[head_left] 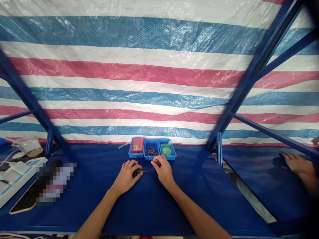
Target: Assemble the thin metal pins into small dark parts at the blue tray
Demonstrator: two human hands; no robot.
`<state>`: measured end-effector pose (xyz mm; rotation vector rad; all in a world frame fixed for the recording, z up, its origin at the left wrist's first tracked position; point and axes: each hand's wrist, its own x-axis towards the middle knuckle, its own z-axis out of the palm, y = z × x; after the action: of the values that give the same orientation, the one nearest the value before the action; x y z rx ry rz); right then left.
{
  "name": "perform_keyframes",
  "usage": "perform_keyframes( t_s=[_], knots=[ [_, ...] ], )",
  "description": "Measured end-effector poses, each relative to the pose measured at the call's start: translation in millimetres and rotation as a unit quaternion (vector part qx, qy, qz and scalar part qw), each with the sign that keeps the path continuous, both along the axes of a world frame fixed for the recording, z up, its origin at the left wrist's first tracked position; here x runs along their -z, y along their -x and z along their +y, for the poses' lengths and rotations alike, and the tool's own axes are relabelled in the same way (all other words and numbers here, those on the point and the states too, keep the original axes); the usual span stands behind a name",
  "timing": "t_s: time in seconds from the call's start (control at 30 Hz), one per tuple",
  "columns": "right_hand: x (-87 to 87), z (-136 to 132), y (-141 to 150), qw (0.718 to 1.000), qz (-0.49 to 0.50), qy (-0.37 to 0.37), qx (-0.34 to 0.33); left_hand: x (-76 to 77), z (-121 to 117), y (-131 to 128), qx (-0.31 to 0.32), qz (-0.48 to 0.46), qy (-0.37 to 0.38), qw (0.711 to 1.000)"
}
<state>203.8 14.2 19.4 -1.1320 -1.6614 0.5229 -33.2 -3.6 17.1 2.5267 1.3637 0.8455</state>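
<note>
My left hand (128, 176) is curled around a bunch of dark, slender metal pieces (137, 172), with their thin ends poking out past the thumb towards the right. Just right of it, my right hand (163, 170) has thumb and forefinger pinched together in front of the middle blue bin (152, 158). Whatever may be between those fingertips is too small to name. More dark metal pieces (150, 151) like those in my left hand lie loose in that bin. The left bin (136, 155) holds a red-edged packet (137, 145), and the right bin (171, 157) holds green-tinted plastic bags (166, 149).
A thin clear tube-like item (123, 145) lies left of the bins on the blue table (139, 212). At left are a phone (23, 200) and a power strip (30, 166). Blue metal posts (236, 89) flank the table. Another person's hand (296, 164) rests at right.
</note>
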Motion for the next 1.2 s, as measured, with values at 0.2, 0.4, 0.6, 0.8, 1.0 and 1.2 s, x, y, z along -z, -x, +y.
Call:
perform_keyframes(
  t_s=[0.2,0.4,0.6,0.8,1.0,1.2],
  knots=[
    [-0.2,-0.4,-0.1,1.000,-0.003,-0.003,0.001,0.9,0.4,-0.2,-0.001,-0.001,0.003,1.000],
    [-0.3,-0.1,-0.2,1.000,-0.001,-0.006,-0.003,-0.2,-0.1,-0.4,-0.005,0.004,0.009,1.000],
    [1.2,-0.2,-0.8,1.000,0.002,-0.018,-0.005,-0.3,0.0,-0.3,-0.005,0.005,0.005,1.000],
    [3.3,0.9,-1.3,1.000,0.005,-0.017,-0.006,0.1,-0.1,-0.6,-0.007,0.004,0.005,1.000],
    [0.7,-0.2,-0.5,1.000,0.005,-0.024,0.000,0.2,-0.3,-0.4,-0.007,0.008,0.006,1.000],
    [-0.4,-1.1,0.2,1.000,0.013,-0.015,-0.003,1.4,0.4,-0.3,-0.001,0.004,0.001,1.000]
  ],
)
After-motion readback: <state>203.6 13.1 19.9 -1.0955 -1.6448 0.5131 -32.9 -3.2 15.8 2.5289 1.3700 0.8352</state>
